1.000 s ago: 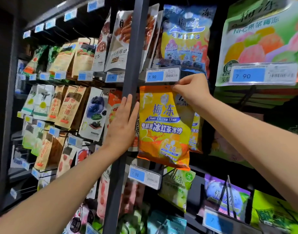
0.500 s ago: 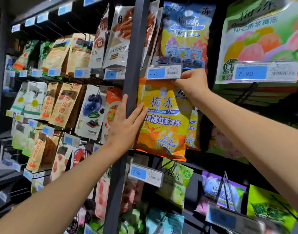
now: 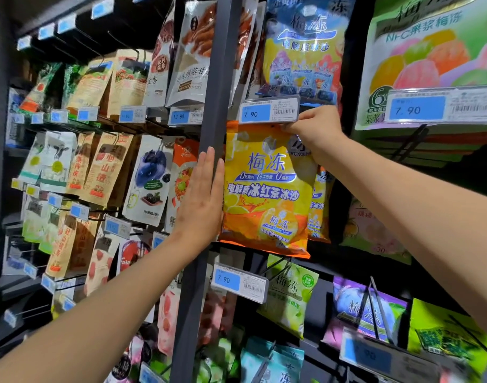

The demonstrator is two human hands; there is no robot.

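Note:
A yellow-orange snack pouch (image 3: 264,189) hangs on a display hook in the middle of a shop rack, with more of the same pouch behind it. My right hand (image 3: 314,128) pinches the pouch's top right corner just under a 7.90 price tag (image 3: 268,110). My left hand (image 3: 203,197) lies flat with straight fingers against the pouch's left edge and the grey upright post (image 3: 220,87). My right fingertips are hidden behind the pouch top.
Hooks of hanging snack bags fill the rack: a blue pouch (image 3: 303,51) above, a green pouch (image 3: 289,294) and a purple pouch (image 3: 358,313) below, brown bags (image 3: 104,167) to the left. Price tags jut out from hook ends, one (image 3: 239,280) just below the pouch.
My left hand has slid left off the pouch face and straightened along its edge and the post. My right hand has stayed at the pouch's top corner. The view has shifted slightly.

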